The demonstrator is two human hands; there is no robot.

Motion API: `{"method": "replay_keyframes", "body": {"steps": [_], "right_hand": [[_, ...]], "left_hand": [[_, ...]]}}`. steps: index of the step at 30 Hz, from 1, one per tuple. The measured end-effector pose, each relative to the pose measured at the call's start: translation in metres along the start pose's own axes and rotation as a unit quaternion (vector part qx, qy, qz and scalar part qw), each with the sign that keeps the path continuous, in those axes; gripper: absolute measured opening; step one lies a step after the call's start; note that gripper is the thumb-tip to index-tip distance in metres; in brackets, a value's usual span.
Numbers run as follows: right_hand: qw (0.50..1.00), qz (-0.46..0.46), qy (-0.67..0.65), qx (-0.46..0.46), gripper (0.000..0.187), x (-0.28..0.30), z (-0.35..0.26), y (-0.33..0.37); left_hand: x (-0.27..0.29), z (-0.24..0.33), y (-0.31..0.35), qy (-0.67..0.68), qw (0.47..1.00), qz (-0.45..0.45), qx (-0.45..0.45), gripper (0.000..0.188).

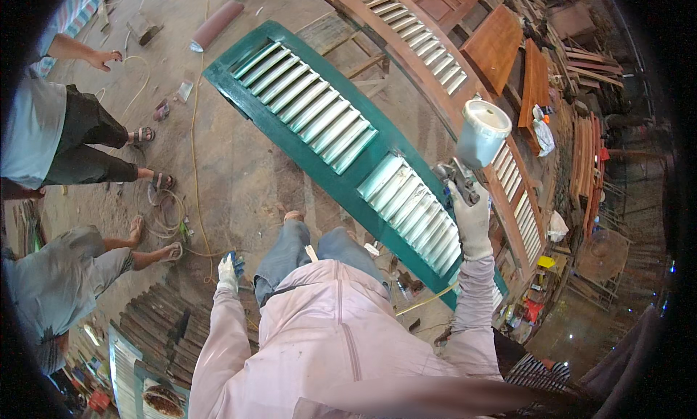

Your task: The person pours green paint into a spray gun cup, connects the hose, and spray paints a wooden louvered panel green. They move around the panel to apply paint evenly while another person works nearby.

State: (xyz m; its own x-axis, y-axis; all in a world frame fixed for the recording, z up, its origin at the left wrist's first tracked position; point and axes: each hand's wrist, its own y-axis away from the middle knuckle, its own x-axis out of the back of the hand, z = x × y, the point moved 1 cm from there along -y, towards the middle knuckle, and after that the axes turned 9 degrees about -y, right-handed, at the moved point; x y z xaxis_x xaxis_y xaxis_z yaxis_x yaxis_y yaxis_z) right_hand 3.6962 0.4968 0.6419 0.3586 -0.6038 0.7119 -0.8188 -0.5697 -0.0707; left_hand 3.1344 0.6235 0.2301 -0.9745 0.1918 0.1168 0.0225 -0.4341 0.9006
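Observation:
My right hand (472, 227), in a pale glove, grips a metal paint spray gun (465, 183) with a whitish cup (483, 140) on top. It is held over the right side of a dark green louvered door panel (348, 174). The panel's frame is green; its slats are pale, with green showing at the edges of the upper set. My left hand (228, 271), also gloved, hangs low beside my left leg, away from the panel. Its fingers look curled, with blue at their tips; whether that is paint or a held thing I cannot tell.
Behind the green panel lies a brown louvered panel (421, 45), with reddish wood boards (494, 45) beyond. A yellow hose (194, 165) snakes over the ground at left. Two people stand there, one in dark trousers (87, 136). Stacked dark wood strips (167, 332) lie at lower left.

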Motion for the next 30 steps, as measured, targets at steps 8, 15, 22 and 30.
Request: {"method": "replay_keyframes", "body": {"steps": [8,15,22,30], "right_hand": [[0.961,-0.152,-0.215,-0.087,0.033,0.003,-0.017,0.035],[0.966,-0.164,-0.143,-0.14,0.042,0.009,-0.011,0.062],[0.975,-0.028,-0.204,-0.085,0.033,0.018,0.014,0.017],[0.93,0.051,-0.303,-0.202,0.035,0.011,0.056,0.0]], "left_hand": [[0.011,-0.018,-0.008,-0.02,1.0,0.0,0.02,0.025],[0.003,-0.014,-0.017,-0.014,0.999,-0.04,-0.018,0.024],[0.0,0.002,-0.024,-0.018,1.0,-0.02,-0.012,0.032],[0.01,-0.005,-0.023,-0.084,0.996,-0.031,0.024,0.037]]}}
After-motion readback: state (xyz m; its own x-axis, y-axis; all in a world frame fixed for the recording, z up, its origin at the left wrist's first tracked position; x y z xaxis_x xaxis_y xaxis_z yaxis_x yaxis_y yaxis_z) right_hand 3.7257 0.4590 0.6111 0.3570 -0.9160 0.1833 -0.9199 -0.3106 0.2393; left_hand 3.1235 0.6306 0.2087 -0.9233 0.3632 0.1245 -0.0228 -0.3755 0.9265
